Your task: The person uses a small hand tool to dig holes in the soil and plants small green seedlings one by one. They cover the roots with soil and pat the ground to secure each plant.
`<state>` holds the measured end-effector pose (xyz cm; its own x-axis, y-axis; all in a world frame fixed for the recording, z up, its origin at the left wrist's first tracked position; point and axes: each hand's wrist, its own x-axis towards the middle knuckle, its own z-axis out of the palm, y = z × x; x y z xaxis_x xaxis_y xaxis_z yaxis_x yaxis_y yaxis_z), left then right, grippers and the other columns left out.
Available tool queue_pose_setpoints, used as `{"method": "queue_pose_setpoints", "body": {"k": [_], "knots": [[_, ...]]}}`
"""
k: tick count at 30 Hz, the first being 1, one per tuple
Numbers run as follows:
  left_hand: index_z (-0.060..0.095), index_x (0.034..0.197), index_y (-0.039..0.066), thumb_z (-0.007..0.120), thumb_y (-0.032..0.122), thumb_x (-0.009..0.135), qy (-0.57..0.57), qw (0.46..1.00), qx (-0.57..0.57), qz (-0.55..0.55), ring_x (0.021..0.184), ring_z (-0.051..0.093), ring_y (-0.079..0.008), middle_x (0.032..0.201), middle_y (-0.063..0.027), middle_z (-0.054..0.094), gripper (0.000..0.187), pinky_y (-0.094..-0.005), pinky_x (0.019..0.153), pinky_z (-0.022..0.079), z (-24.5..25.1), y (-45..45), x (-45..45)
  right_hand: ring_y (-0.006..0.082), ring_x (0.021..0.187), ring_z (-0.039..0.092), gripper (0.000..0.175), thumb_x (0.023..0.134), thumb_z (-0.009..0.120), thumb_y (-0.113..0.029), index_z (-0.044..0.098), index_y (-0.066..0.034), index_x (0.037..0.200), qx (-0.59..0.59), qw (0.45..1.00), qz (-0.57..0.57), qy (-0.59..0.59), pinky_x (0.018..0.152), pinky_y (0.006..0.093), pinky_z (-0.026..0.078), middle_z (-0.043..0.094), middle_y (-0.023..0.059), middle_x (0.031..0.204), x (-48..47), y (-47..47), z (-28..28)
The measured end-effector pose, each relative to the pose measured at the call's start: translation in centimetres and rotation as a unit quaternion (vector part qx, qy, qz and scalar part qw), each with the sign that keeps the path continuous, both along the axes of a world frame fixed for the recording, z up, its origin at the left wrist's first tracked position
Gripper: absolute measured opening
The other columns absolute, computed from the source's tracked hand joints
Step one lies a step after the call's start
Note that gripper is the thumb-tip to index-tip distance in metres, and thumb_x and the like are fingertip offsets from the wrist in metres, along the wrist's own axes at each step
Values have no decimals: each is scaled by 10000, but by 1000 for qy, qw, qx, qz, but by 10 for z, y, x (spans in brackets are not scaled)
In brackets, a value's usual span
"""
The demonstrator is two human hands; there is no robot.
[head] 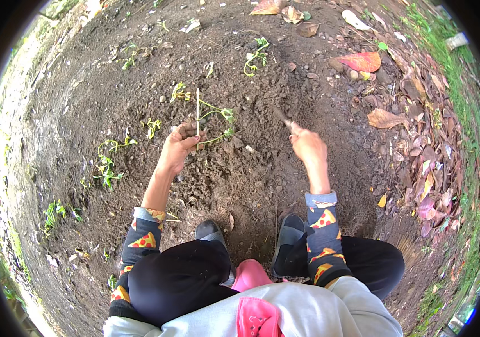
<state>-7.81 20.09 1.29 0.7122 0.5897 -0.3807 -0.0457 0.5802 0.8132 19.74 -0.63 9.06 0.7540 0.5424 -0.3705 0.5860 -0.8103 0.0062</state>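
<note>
My left hand (177,146) pinches a thin pale stick (198,108) upright between thumb and fingers. Thin green plant stems with small leaves (227,114) curve out to the right from the same hand. To the right, my right hand (310,146) grips a narrow tool (281,114), whose far end is blurred; its exact kind cannot be told. The tool's tip is over or in the loosened brown soil (261,122). A small plant with drooping stems (256,58) stands in the soil beyond both hands.
Several limp seedlings (107,162) stand or lie along the left side. Dry leaves (417,147) cover the ground at right, with a large red leaf (362,62) nearby. My sandalled feet (290,236) flank a pink object (251,274). A mossy strip (454,80) edges the right.
</note>
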Motion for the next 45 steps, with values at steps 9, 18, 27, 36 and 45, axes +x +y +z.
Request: {"method": "queue_pose_setpoints", "body": {"k": [9,18,27,36,45], "knots": [[550,1137,30,532,-75,898,-77,991,-63,85,954,641,-204,1038,-97,641,262,-369,804,570,-3,-1,-20,314,1104,622,394,1008,343,-302,631,-122,1208,-19,1000,-5,-23,929,408,494,654,131,1184,-13,48,-27],[608,1160,-6,552,-43,904,-73,990,-106,51,877,649,-190,1000,-120,669,264,-298,728,540,14,2,-52,217,716,675,291,938,582,-267,660,-277,1219,243,962,-14,120,656,340,509,712,89,827,-89,52,42],[628,1167,-35,581,-23,850,-29,994,18,-105,810,632,-139,952,-88,686,321,-270,707,513,58,-4,-66,20,370,338,294,949,626,-268,645,-148,1216,413,826,-65,378,328,223,267,434,-66,628,-135,71,61],[561,1264,-10,559,98,954,-72,978,15,-198,877,675,-174,1037,-122,679,328,-295,802,568,131,3,-75,24,417,406,151,953,614,-235,618,-87,982,472,770,-123,411,327,215,304,441,-55,662,-120,37,85],[490,1362,-4,563,33,899,27,932,218,-287,987,645,-173,1196,-113,634,470,-281,805,539,211,-8,-79,52,417,419,155,961,601,-244,594,-92,933,531,659,-203,492,337,237,327,460,-39,641,-120,-4,99]]}}
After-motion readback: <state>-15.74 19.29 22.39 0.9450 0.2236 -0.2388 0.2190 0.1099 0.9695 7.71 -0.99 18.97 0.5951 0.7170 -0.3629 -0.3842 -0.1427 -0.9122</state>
